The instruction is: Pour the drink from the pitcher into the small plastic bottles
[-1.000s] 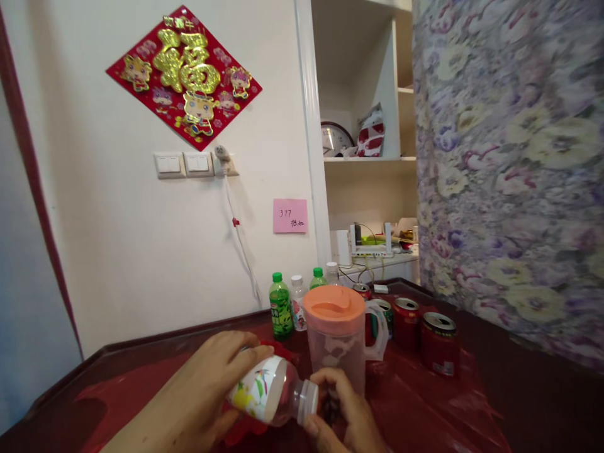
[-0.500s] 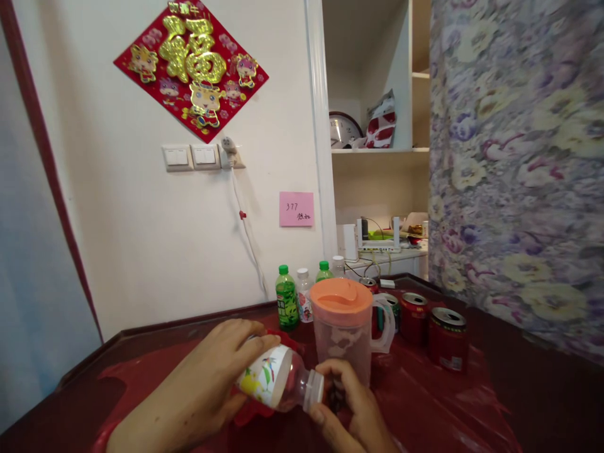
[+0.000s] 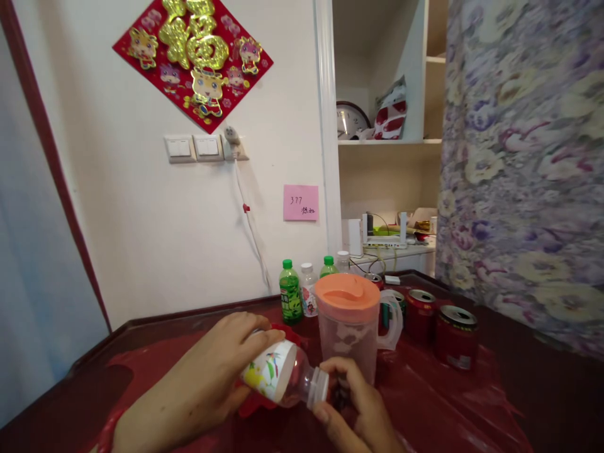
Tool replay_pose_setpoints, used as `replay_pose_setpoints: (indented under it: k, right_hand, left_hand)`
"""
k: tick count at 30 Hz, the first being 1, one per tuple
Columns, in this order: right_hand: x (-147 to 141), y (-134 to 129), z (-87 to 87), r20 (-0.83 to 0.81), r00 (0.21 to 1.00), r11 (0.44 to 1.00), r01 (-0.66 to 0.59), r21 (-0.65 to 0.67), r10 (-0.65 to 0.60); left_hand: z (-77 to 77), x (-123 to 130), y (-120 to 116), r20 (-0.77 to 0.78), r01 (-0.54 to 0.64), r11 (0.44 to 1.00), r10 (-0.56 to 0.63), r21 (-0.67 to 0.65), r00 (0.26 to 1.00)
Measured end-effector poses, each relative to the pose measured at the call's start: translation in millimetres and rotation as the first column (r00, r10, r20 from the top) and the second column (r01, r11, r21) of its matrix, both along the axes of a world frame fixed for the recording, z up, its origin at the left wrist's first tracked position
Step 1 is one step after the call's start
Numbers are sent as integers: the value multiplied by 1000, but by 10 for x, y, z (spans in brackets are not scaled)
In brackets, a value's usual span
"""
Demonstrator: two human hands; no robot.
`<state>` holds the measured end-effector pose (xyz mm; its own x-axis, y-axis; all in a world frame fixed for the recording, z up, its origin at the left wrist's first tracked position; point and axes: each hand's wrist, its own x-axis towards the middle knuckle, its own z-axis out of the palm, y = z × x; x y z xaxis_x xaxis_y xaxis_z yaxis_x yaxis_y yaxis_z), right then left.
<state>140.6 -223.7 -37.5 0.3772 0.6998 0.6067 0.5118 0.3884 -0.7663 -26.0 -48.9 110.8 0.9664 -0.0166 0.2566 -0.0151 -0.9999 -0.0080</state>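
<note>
A clear plastic bottle [image 3: 272, 371] with a white, flower-printed label lies tilted between my hands, its neck pointing right. My left hand [image 3: 221, 365] wraps round its body. The fingers of my right hand [image 3: 353, 402] pinch the white cap [image 3: 319, 388] at the neck. Just behind my right hand stands a clear pitcher [image 3: 346, 343] with an orange lid [image 3: 348, 296] and a handle on its right side. Under the bottle shows part of a red dish-like thing [image 3: 257, 402], mostly hidden by my left hand.
Behind the pitcher stand a green bottle [image 3: 290, 296], a white-capped bottle [image 3: 308, 292] and others. Several drink cans, including a red can [image 3: 455, 340], line the right side. A red plastic sheet [image 3: 443, 396] covers the table. A floral curtain [image 3: 523, 170] hangs at right.
The whole view has shifted slightly, so things sit a little further right and higher. Both hands keep their hold on the bottle and cap.
</note>
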Motion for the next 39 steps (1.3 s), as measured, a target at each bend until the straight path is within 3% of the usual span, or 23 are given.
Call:
replay_pose_setpoints:
  k: [15, 24, 28, 39]
  right_hand:
    - [-19, -11, 76, 18, 1000, 1000, 14, 0, -14]
    - [-75, 12, 36, -101, 995, 1000, 3, 6, -3]
    - [-40, -22, 31, -50, 998, 999, -28, -18, 27]
    - [-70, -58, 72, -1, 999, 999, 54, -6, -54]
  left_hand:
    - [15, -2, -15, 29, 33, 999, -33, 19, 999]
    - [50, 15, -44, 33, 44, 999, -44, 6, 998]
    - [55, 4, -57, 21, 36, 999, -36, 14, 999]
    - [62, 13, -46, 61, 65, 997, -67, 41, 996]
